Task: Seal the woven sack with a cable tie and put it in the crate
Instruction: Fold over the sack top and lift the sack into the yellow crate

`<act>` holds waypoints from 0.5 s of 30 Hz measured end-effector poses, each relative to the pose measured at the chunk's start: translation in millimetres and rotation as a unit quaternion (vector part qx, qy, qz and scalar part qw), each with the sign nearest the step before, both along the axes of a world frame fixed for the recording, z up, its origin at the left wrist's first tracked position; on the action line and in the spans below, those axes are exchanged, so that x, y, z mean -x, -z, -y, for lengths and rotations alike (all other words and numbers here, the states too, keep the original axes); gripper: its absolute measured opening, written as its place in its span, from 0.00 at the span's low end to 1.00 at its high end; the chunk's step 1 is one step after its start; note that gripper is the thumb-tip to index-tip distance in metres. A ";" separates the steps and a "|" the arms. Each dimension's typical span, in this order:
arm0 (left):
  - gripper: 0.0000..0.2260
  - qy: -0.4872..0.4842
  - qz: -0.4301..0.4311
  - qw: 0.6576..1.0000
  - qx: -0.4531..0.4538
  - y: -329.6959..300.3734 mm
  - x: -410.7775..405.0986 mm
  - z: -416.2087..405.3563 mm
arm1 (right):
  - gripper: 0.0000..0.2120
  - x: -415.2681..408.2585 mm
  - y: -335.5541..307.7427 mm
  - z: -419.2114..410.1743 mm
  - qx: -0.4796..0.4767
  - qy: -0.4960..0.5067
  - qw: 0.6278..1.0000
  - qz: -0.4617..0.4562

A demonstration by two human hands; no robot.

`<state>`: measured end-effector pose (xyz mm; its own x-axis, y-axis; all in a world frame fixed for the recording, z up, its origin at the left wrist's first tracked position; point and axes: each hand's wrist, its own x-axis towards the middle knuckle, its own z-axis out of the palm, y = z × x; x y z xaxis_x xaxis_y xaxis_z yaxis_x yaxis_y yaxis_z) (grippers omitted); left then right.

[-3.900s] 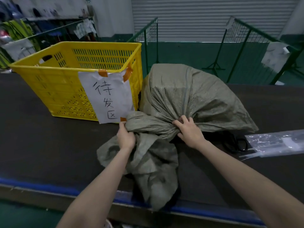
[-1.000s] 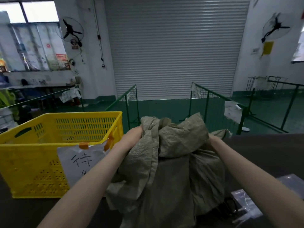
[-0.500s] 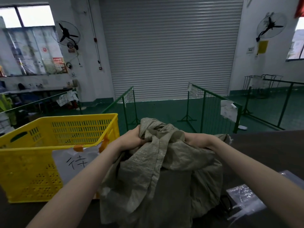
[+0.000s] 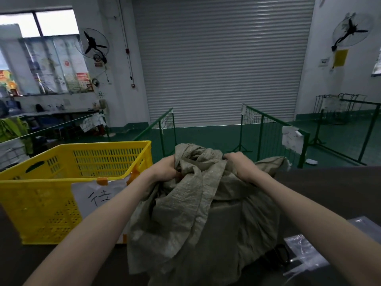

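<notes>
A grey-green woven sack [image 4: 206,219] stands upright on the dark table, its loose top bunched between my hands. My left hand [image 4: 165,169] grips the gathered cloth on the left of the neck. My right hand [image 4: 240,164] grips it on the right. A yellow slatted crate [image 4: 41,195] with a taped paper label [image 4: 97,198] stands just left of the sack. A clear plastic bag [image 4: 305,250] lies at the right, and I cannot tell what it holds. No cable tie is visible on the sack.
Dark scissors [image 4: 278,254] lie by the sack's right foot. The dark table [image 4: 334,193] stretches to the right. Beyond it stand green wire fences [image 4: 268,131], a shut roller door and a green floor.
The sack went from lying on its side to standing upright. In the last second my hands drew closer together at its top, gathering the neck.
</notes>
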<state>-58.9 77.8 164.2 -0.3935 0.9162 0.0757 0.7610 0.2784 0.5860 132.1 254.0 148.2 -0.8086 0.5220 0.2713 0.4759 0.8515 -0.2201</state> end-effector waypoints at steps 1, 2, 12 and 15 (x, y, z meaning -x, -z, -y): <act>0.20 -0.009 -0.011 1.000 -0.017 -5.9 -2.4 -2.6 | 0.17 -1.0 -9.9 1.0 -0.016 0.007 1.000 -0.005; 0.21 -0.015 -0.024 0.999 -0.039 -14.1 -4.6 -6.0 | 0.15 -1.4 -19.2 -0.4 -0.029 0.012 0.999 -0.017; 0.21 -0.068 -0.279 0.934 -0.212 -142.9 -6.8 -11.7 | 0.08 14.6 -145.9 14.9 -0.091 0.076 0.973 -0.196; 0.19 -0.088 -0.364 0.889 -0.262 -168.8 7.7 -0.5 | 0.09 37.0 -177.8 29.9 -0.117 0.067 0.957 -0.257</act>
